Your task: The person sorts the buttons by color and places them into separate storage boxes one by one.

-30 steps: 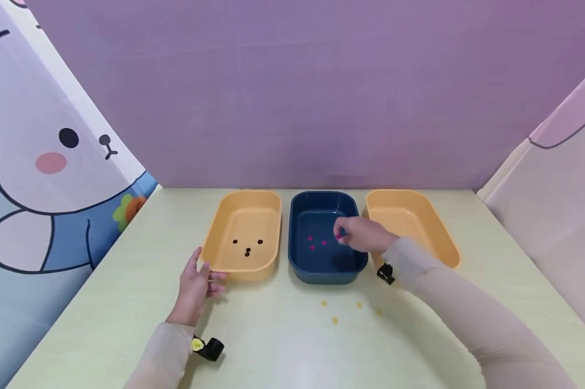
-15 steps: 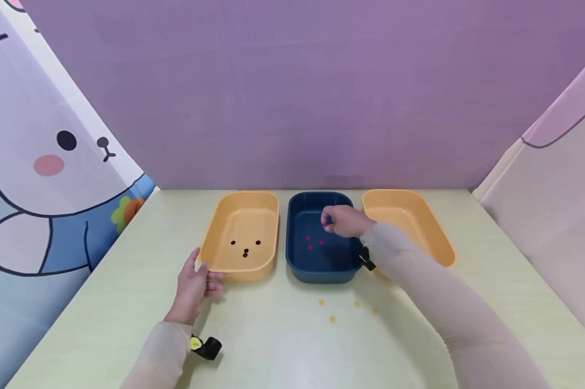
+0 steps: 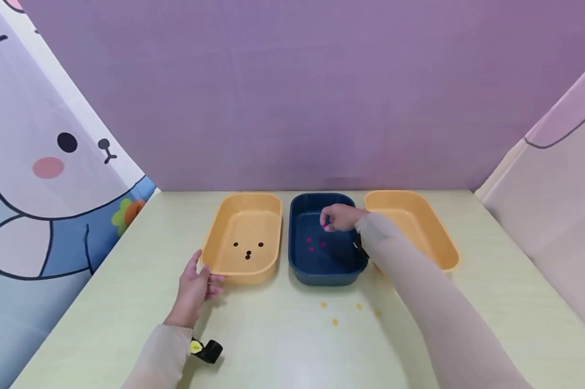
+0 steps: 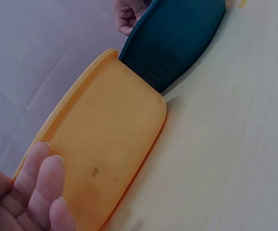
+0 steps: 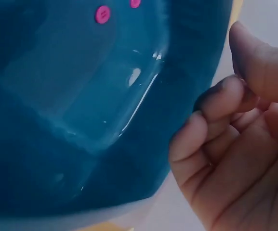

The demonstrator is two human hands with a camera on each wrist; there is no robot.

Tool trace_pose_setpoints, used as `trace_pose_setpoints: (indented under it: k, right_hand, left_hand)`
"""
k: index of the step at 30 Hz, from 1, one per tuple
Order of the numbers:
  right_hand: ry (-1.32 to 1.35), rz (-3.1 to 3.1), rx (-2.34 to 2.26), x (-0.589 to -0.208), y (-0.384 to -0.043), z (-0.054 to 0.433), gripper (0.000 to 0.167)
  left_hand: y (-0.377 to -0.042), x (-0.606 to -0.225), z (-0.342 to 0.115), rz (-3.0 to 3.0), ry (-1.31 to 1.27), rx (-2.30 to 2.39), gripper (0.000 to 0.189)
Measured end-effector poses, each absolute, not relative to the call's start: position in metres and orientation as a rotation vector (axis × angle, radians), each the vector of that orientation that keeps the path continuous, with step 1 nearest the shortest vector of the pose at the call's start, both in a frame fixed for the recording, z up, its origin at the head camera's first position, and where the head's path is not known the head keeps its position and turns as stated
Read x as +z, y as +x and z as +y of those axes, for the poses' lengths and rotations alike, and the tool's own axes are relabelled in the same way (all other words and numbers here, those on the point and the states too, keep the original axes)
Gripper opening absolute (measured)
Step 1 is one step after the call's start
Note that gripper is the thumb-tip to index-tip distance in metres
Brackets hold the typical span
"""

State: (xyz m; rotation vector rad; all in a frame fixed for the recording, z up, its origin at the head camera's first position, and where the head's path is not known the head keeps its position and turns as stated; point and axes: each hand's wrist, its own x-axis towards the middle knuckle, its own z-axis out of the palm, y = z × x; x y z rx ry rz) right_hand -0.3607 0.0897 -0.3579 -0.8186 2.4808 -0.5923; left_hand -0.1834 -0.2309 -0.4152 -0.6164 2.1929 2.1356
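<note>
Over the dark blue bin (image 3: 327, 279), my right hand (image 3: 341, 217) pinches a small pink button (image 3: 324, 225) between thumb and fingertips. In the right wrist view that button is hidden behind the curled fingers (image 5: 189, 137). Three more pink buttons (image 3: 323, 245) lie on the blue bin's floor, one showing its holes in the right wrist view. My left hand (image 3: 193, 286) rests at the near left corner of the left yellow bin (image 3: 246, 278). Its loosely spread fingers (image 4: 49, 185) lie along the outer wall, with the thumb right at the rim.
Several black buttons (image 3: 248, 253) lie inside the left yellow bin. Another yellow bin (image 3: 438, 227) stands to the right of the blue one, partly behind my right forearm. Several yellow buttons (image 3: 334, 322) lie on the pale table (image 3: 268, 346) in front. A purple cloth wall (image 3: 292, 108) rises behind.
My right hand has moved left and toward the back over the blue bin, carrying the pink button, and has barely shifted in the last half second. My left hand stays at its corner.
</note>
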Motion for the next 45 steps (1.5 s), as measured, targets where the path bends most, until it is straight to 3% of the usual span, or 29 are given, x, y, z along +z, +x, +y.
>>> trace_pose_setpoints:
  k: [13, 45]
  right_hand:
    - [-0.638, 2.372, -0.49, -0.368, -0.371, 0.078, 0.005]
    - [-0.556, 2.448, -0.331, -0.386, -0.378, 0.074, 0.016]
  left_hand:
    - [-0.183, -0.413, -0.231, 2.214, -0.621, 2.135, 0.057]
    - [-0.184, -0.415, -0.227, 2.242, -0.628, 2.148, 0.057]
